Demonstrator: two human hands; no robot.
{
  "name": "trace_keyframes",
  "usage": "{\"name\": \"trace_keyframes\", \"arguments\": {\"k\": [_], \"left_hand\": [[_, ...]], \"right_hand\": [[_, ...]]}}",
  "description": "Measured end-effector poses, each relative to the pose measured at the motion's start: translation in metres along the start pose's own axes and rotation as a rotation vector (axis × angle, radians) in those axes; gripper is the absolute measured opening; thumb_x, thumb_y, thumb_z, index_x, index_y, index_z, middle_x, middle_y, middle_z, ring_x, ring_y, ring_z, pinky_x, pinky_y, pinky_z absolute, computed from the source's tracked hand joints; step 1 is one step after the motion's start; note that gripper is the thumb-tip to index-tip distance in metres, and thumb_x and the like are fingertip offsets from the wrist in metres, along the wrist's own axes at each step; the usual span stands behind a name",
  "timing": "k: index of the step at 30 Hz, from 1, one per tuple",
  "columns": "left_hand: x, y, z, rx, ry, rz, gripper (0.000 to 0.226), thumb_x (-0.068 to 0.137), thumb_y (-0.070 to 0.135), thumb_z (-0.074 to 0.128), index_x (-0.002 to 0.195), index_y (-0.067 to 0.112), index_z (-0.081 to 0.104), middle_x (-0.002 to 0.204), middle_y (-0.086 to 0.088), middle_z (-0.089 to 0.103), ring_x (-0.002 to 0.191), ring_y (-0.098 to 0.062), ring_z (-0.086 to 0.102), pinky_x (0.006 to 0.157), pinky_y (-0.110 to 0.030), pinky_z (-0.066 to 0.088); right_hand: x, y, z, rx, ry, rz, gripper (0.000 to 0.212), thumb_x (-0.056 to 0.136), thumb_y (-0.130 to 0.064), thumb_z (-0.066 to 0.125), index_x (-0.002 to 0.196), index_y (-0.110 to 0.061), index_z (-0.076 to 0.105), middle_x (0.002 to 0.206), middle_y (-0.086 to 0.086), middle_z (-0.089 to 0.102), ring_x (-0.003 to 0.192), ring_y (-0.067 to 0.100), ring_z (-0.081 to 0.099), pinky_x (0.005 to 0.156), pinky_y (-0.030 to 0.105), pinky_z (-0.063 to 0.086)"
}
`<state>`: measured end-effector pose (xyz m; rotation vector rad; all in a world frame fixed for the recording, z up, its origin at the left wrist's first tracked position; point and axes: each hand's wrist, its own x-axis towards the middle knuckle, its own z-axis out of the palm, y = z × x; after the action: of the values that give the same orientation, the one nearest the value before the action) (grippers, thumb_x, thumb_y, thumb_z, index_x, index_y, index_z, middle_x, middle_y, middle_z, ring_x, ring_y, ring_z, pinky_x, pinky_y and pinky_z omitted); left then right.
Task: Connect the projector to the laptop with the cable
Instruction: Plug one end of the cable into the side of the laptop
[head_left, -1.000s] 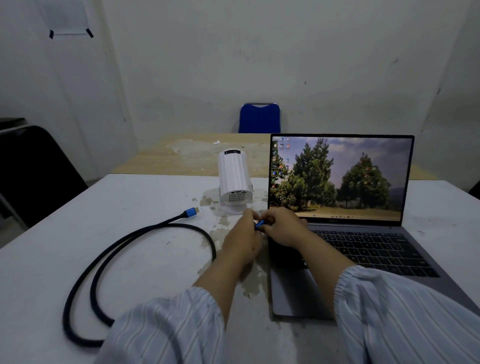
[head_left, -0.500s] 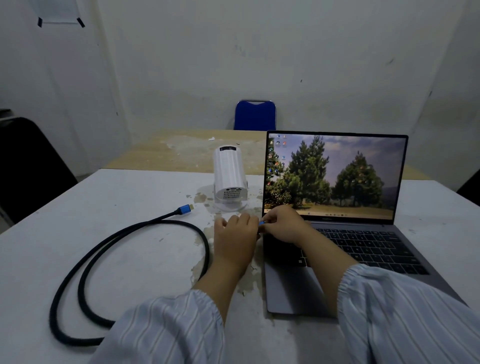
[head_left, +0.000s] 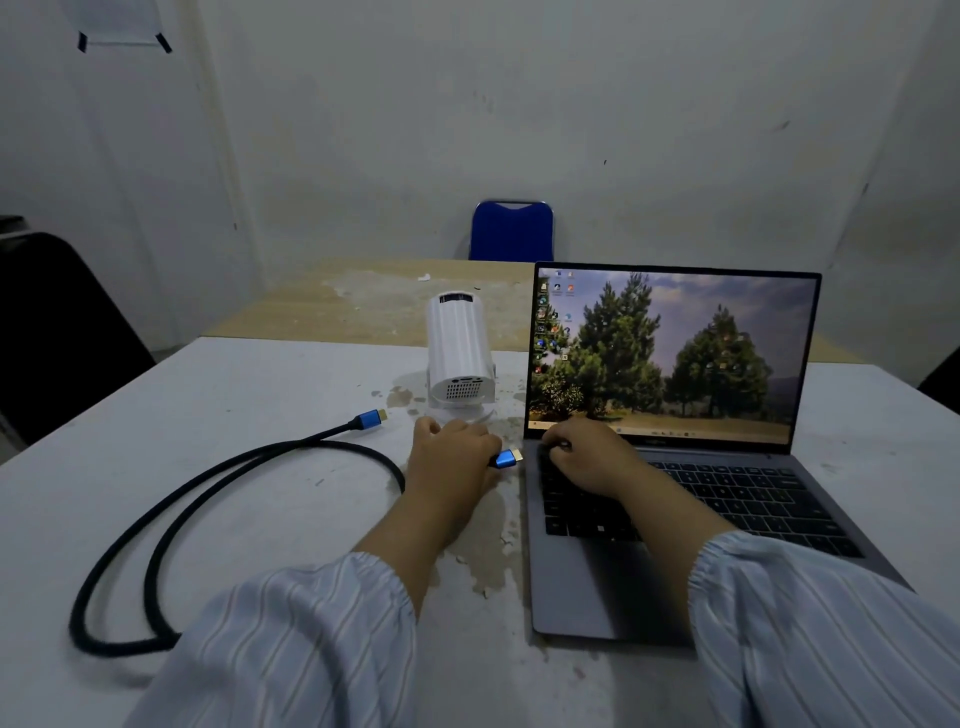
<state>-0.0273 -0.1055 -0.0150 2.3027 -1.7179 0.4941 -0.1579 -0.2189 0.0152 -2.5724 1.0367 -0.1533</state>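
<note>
A white cylindrical projector (head_left: 459, 357) stands on the white table (head_left: 208, 415), left of an open grey laptop (head_left: 675, 467) with trees on its screen. A black braided cable (head_left: 223, 493) loops across the table's left side. Its free blue plug (head_left: 370, 419) lies left of the projector. My left hand (head_left: 451, 457) grips the other blue plug (head_left: 506, 459), whose metal tip points at the laptop's left edge with a small gap. My right hand (head_left: 592, 457) rests with curled fingers on the laptop's upper left keyboard corner, holding nothing.
A blue chair (head_left: 511, 231) stands behind a bare wooden tabletop (head_left: 363, 306) at the back. A black chair back (head_left: 57, 332) sits at the far left. Stains and peeled patches mark the table between the projector and my left arm.
My right hand has let go of the plug and moved onto the laptop's keyboard corner. The left hand now holds the plug alone, its tip showing.
</note>
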Motion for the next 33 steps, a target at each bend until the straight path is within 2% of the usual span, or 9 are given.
{"name": "trace_keyframes", "arguments": {"k": [6, 11, 19, 26, 29, 33], "left_hand": [[0.008, -0.008, 0.002, -0.112, -0.1, 0.029, 0.021, 0.085, 0.034, 0.056, 0.1, 0.024, 0.064, 0.107, 0.003, 0.067, 0.105, -0.02, 0.051, 0.095, -0.038, 0.029], [0.016, -0.015, 0.003, -0.196, -0.213, 0.069, 0.026, 0.081, 0.037, 0.062, 0.105, 0.029, 0.065, 0.108, 0.002, 0.066, 0.107, -0.021, 0.051, 0.085, -0.033, 0.029], [0.019, -0.02, -0.002, -0.35, -0.286, 0.058, 0.033, 0.076, 0.032, 0.07, 0.108, 0.025, 0.069, 0.11, -0.002, 0.07, 0.103, -0.024, 0.059, 0.084, -0.032, 0.042], [0.021, -0.021, -0.003, -0.414, -0.292, 0.049, 0.035, 0.075, 0.029, 0.073, 0.109, 0.022, 0.069, 0.112, -0.002, 0.07, 0.103, -0.023, 0.061, 0.085, -0.031, 0.045], [0.022, -0.021, -0.005, -0.439, -0.309, 0.038, 0.035, 0.075, 0.026, 0.073, 0.11, 0.021, 0.069, 0.113, -0.002, 0.07, 0.103, -0.023, 0.061, 0.082, -0.026, 0.042], [0.024, -0.019, -0.005, -0.457, -0.352, 0.016, 0.036, 0.075, 0.024, 0.074, 0.11, 0.02, 0.069, 0.114, -0.002, 0.069, 0.103, -0.022, 0.061, 0.084, -0.026, 0.043]], "right_hand": [[0.001, -0.001, -0.005, -0.025, -0.038, -0.051, 0.037, 0.093, -0.013, 0.044, 0.126, -0.009, 0.06, 0.132, 0.014, 0.057, 0.117, 0.031, 0.054, 0.098, 0.037, 0.046], [0.004, 0.0, -0.007, -0.037, -0.052, -0.053, 0.036, 0.094, -0.013, 0.043, 0.125, -0.009, 0.061, 0.131, 0.014, 0.059, 0.116, 0.03, 0.055, 0.097, 0.037, 0.046], [0.009, -0.003, -0.007, -0.062, -0.036, -0.042, 0.035, 0.093, -0.014, 0.045, 0.12, -0.01, 0.066, 0.127, 0.013, 0.061, 0.111, 0.03, 0.057, 0.093, 0.036, 0.049], [0.01, -0.005, -0.005, -0.087, -0.01, -0.036, 0.034, 0.092, -0.015, 0.045, 0.117, -0.012, 0.068, 0.122, 0.012, 0.064, 0.105, 0.031, 0.06, 0.09, 0.04, 0.052], [0.01, -0.005, -0.004, -0.096, -0.004, -0.03, 0.035, 0.093, -0.015, 0.044, 0.119, -0.013, 0.067, 0.125, 0.011, 0.062, 0.108, 0.03, 0.058, 0.09, 0.036, 0.049], [0.01, -0.004, -0.003, -0.101, 0.001, -0.025, 0.036, 0.094, -0.014, 0.043, 0.122, -0.013, 0.065, 0.13, 0.011, 0.059, 0.113, 0.029, 0.056, 0.09, 0.034, 0.047]]}}
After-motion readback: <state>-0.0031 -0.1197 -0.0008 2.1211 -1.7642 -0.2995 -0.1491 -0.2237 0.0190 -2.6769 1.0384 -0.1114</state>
